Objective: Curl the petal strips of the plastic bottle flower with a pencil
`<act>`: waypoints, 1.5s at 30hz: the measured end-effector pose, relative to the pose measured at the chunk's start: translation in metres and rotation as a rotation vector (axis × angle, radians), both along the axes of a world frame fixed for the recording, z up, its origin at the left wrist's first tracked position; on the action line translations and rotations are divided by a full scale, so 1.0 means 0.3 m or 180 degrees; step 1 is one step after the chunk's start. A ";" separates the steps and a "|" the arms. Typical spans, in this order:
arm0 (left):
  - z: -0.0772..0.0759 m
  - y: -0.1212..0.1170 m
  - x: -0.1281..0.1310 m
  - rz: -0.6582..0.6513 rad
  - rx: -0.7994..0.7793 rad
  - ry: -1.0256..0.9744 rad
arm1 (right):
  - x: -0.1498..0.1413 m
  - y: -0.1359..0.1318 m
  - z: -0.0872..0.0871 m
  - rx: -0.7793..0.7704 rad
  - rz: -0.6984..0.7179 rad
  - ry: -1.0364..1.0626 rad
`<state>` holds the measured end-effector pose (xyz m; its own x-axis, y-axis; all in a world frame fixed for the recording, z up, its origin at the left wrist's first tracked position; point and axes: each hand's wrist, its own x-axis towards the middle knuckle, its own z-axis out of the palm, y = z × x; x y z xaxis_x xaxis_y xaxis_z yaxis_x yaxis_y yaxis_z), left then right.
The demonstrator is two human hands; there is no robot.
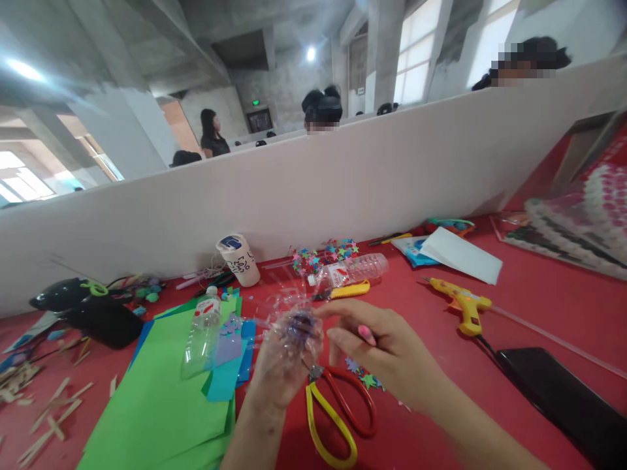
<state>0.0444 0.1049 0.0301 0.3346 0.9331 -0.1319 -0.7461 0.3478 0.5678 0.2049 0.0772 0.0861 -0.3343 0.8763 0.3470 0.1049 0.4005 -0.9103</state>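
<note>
My left hand (287, 359) is closed around a clear plastic bottle piece (274, 303) cut into thin strips that splay outward, with a purplish-blue patch at its middle. From the right, my right hand (377, 346) reaches in with its index fingertip at the piece. Its other fingers curl around a small pink-ended thing (366, 334), mostly hidden. Below my hands lie scissors (337, 418) with one yellow and one red handle. Colored star sequins (365, 375) are scattered beside them, partly under my right hand. Behind the plastic piece is a yellow utility knife (349, 290).
Green paper sheets (157, 391) and a plastic bottle (200, 336) lie left, beyond them wooden sticks (53, 418). Another bottle (365, 267) and a white cup (240, 261) stand near the white partition (294, 189). A yellow glue gun (463, 303) and black power bank-like slab (553, 391) lie right.
</note>
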 end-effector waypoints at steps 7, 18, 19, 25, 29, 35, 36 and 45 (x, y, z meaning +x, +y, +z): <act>-0.019 0.007 0.005 -0.0157 -0.0254 -0.0050 | -0.005 0.017 -0.005 -0.0675 0.0647 0.0906; -0.020 -0.004 -0.004 -0.0367 -0.0224 0.0222 | 0.021 0.026 -0.002 -0.0773 0.0873 0.0620; -0.018 -0.005 -0.002 -0.0365 -0.0217 0.0235 | 0.021 0.027 -0.002 -0.0767 0.0880 0.0610; -0.033 -0.001 -0.003 -0.0278 -0.0248 0.0259 | 0.018 0.026 -0.004 -0.0821 0.0711 0.0568; -0.037 -0.001 -0.010 -0.0210 -0.0245 0.0230 | 0.022 0.021 0.007 -0.0859 0.0539 0.0472; 0.015 -0.012 0.001 0.0092 -0.0271 0.0361 | 0.030 0.018 0.017 -0.0825 0.0409 0.0296; 0.023 -0.014 0.004 0.0085 -0.0286 0.0369 | 0.031 0.017 0.017 -0.0823 0.0407 0.0318; 0.028 -0.018 0.005 0.0298 -0.0123 0.0385 | 0.028 0.030 -0.001 -0.1088 0.0883 0.0792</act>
